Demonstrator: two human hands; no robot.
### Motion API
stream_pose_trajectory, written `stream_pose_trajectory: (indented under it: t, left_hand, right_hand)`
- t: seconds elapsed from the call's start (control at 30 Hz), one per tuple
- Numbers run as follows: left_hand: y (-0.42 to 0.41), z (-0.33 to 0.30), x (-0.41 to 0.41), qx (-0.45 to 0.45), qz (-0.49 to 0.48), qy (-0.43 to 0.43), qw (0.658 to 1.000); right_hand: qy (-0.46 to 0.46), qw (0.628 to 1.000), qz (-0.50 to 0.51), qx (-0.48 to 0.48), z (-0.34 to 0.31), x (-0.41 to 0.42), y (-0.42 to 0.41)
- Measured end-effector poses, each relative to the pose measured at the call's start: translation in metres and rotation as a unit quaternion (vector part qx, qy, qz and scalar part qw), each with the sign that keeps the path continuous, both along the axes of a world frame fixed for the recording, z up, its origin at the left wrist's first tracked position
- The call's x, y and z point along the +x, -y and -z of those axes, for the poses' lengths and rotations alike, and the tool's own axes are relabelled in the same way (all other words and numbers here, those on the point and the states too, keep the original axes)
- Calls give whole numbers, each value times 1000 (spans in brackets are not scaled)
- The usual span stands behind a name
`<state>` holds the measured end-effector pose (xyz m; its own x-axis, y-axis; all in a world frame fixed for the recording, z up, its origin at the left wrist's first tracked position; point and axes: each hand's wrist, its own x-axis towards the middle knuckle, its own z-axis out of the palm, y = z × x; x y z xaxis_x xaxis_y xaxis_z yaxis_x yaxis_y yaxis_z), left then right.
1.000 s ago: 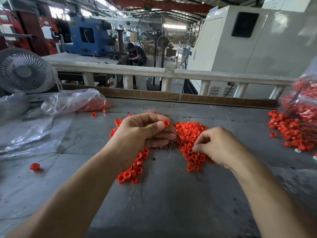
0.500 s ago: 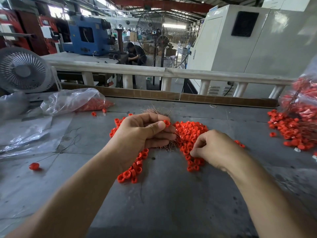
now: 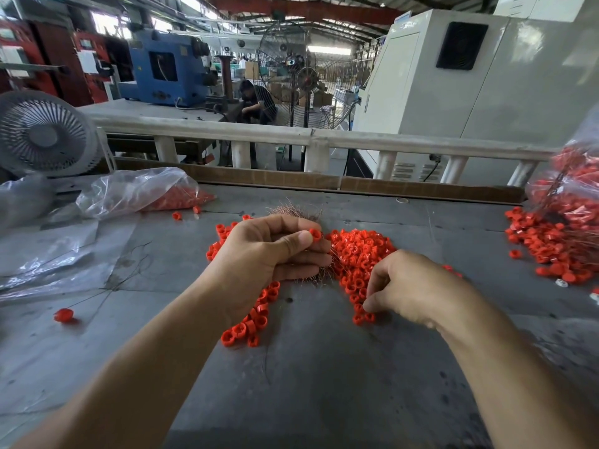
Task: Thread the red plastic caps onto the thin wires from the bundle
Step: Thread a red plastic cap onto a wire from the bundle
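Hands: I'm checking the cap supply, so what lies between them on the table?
In the head view, a pile of red caps over thin wires lies between the left hand and the right hand.

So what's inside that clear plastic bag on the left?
The clear plastic bag holds red caps heaped at its right end. Glare and crumpled folds hide whatever else may lie deeper inside.

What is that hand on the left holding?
The left hand pinches one red cap by its side, thumb against forefinger, and grips the wire bundle in its other fingers.
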<state>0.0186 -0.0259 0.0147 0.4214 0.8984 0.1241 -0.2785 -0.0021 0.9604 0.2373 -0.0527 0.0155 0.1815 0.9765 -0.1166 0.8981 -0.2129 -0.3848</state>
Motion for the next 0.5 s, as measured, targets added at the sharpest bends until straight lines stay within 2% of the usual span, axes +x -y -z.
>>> stream_pose_trajectory:
  t: [0.1,0.17,0.2,0.27,0.33,0.4,0.5]
  left_hand:
    - [1,-1,0,-1,-1,1,1000]
    - [1,-1,0,0,-2,2,1000]
    - [1,-1,0,0,-2,3,1000]
    - [1,-1,1,3,-4,4,1000]
    - [1,0,2,11,-6,1,1000]
    - [2,0,3,16,-8,0,1000]
    - [2,1,4,20,-12,6,1000]
  right_hand:
    - [-25,999,3,25,3,4,-2]
    - [-103,990,1,97,1,7,-4]
    - [-168,975,-4,144,0,7,-6]
    - [-311,923,-31,226,-6,5,-6]
    - [-416,868,-70,263,-9,-2,-4]
    - [-475,832,-101,267,-9,-11,-3]
    - [-534,800,-111,250,-8,-20,-2]
